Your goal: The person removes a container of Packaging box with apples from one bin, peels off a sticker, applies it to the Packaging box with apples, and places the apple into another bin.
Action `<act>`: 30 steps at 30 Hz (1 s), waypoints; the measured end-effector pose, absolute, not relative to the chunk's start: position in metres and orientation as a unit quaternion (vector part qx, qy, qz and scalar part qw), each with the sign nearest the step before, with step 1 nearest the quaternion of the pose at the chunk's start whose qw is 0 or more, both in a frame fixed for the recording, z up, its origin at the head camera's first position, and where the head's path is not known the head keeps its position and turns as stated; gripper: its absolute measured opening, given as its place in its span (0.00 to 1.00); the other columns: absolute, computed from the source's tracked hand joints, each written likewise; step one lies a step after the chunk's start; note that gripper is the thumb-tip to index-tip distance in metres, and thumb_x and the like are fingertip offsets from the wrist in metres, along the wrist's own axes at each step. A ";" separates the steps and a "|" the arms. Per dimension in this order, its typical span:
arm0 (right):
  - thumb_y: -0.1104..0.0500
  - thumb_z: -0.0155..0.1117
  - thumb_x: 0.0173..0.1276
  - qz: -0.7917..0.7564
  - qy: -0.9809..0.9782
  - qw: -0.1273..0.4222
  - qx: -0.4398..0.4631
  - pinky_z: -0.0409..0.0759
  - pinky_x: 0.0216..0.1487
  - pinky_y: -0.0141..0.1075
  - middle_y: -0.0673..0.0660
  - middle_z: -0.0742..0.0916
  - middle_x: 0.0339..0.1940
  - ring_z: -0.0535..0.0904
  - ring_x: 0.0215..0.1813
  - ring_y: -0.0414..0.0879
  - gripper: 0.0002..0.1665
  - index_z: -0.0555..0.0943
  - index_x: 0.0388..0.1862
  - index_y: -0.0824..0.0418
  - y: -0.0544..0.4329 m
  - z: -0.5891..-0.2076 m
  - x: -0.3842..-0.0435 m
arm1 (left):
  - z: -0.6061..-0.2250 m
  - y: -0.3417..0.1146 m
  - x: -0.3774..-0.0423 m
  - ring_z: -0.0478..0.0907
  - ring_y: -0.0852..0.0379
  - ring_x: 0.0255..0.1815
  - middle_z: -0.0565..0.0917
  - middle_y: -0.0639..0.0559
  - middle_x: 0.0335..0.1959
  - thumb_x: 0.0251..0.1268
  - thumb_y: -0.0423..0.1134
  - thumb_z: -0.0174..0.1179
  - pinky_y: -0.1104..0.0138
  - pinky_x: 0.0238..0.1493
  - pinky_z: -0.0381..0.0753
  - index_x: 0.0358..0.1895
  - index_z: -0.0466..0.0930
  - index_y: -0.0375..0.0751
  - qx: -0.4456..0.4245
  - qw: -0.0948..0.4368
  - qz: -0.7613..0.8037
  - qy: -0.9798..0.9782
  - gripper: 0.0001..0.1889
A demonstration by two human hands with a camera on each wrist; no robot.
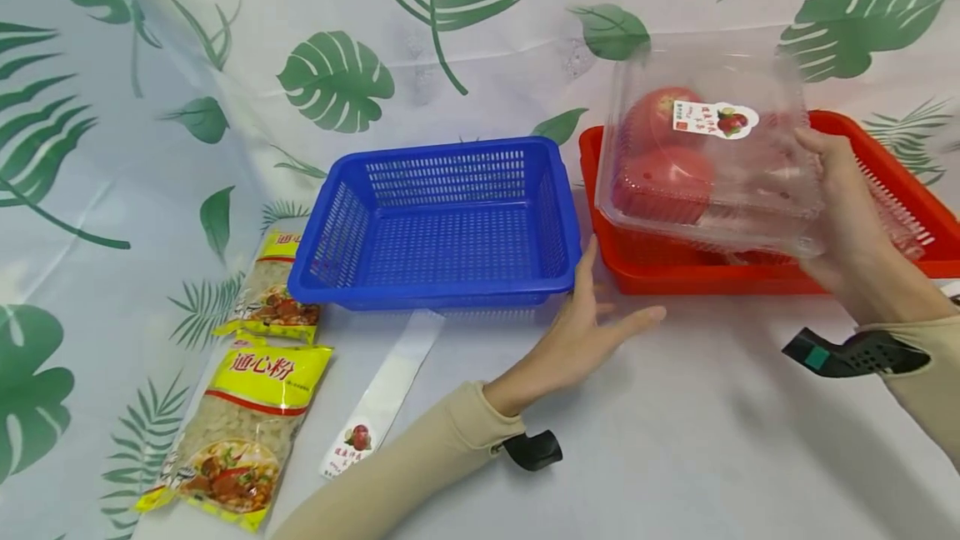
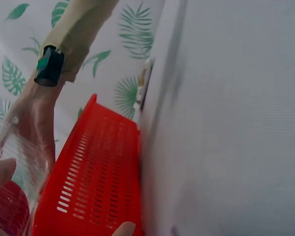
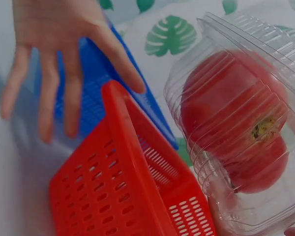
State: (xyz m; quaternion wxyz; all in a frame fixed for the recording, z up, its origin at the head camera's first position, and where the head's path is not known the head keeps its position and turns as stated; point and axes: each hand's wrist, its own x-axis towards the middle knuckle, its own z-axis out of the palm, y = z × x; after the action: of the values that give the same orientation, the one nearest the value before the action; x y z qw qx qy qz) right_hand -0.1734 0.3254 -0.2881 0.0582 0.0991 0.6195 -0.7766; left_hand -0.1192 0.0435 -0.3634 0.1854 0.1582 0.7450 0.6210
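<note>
A clear plastic box [image 1: 765,207] with red tomatoes [image 1: 666,182] inside and a fruit label [image 1: 716,119] on its lid is held over the red basket [image 1: 697,277]. My right hand [image 1: 855,207] grips the box at its right side. Between the two baskets, my left hand [image 1: 570,340] has its fingers spread, the fingertips by the front right corner of the blue basket [image 1: 450,294]. Nothing is in that hand. In the right wrist view the tomatoes [image 3: 231,113] lie together at one end of the box.
Two yellow-topped bags of macaroni [image 1: 247,432] lie at the left. A white label strip [image 1: 386,390] with a fruit picture lies flat in front of the blue basket. Behind the baskets rises a leaf-patterned cloth [image 1: 480,65]. More clear plastic [image 1: 892,215] shows inside the red basket.
</note>
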 end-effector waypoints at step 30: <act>0.33 0.44 0.81 -0.649 0.745 0.136 0.069 0.87 0.45 0.35 0.33 0.71 0.64 0.69 0.61 0.38 0.30 0.53 0.78 0.20 0.344 -0.294 -0.187 | -0.366 0.078 -0.148 0.51 0.54 0.85 0.50 0.54 0.86 0.78 0.51 0.59 0.56 0.83 0.54 0.85 0.30 0.55 0.118 0.124 0.619 0.766 0.49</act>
State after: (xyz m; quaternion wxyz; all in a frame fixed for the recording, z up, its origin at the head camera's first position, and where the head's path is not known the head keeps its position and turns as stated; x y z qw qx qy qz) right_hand -0.1874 0.3435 -0.2944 0.1363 0.0694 0.7453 -0.6490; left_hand -0.1476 0.0782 -0.3664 0.1243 0.1176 0.7663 0.6192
